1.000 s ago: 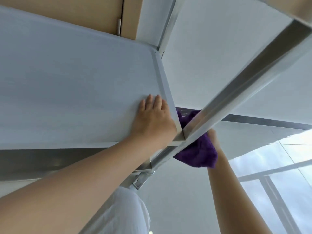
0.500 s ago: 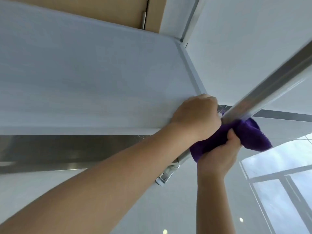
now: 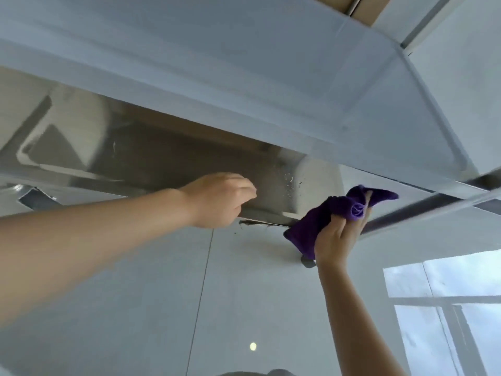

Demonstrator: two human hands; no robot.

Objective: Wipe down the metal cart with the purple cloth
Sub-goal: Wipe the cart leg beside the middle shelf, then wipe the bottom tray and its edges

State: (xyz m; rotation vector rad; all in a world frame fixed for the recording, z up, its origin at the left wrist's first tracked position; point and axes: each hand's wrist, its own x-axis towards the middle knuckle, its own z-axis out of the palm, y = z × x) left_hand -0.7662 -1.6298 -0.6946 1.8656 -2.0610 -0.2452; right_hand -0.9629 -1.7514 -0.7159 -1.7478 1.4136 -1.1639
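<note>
One metal cart (image 3: pixel 189 158), one purple cloth (image 3: pixel 325 215) (bunched, right of centre), two hands: left hand (image 3: pixel 217 199), right hand (image 3: pixel 339 237).

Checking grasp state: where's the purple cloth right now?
Head view, right of centre: the purple cloth is bunched in the right hand, beside the cart's shiny side panel.

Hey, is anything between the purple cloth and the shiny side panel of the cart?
Nothing visible. The right hand holds the purple cloth beside the metal panel; the left hand is further left.
</note>
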